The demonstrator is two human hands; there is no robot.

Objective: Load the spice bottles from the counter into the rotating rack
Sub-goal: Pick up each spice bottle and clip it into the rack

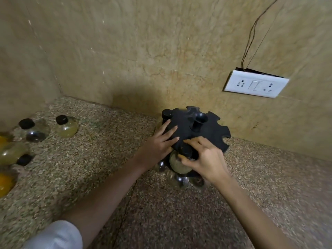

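Hands of ours meet at the near edge of the black rotating rack [199, 130], which stands on the speckled bench [111, 141] close to the tiled wall [161, 51]. Our left hand [159, 142] lies flat with fingers spread on the rack's top disc, gripping nothing. Our right hand [206, 157] is closed around one spice bottle [177, 163] with pale contents and a black cap, held at a notch on the near rim; whether it is fully seated we cannot tell. One bottle cap [166, 113] already sits in a notch at the rack's far left, and we make out at least two more glass bottles low on the rack, under our right hand. Off to the left, well apart from the rack, five bottles wait on the bench: a clear one [33, 130], a yellowish one [66, 127], one lying on its side [14, 155], and two orange ones cut off by the frame edge. One white switch plate [256, 83] hangs on the wall.
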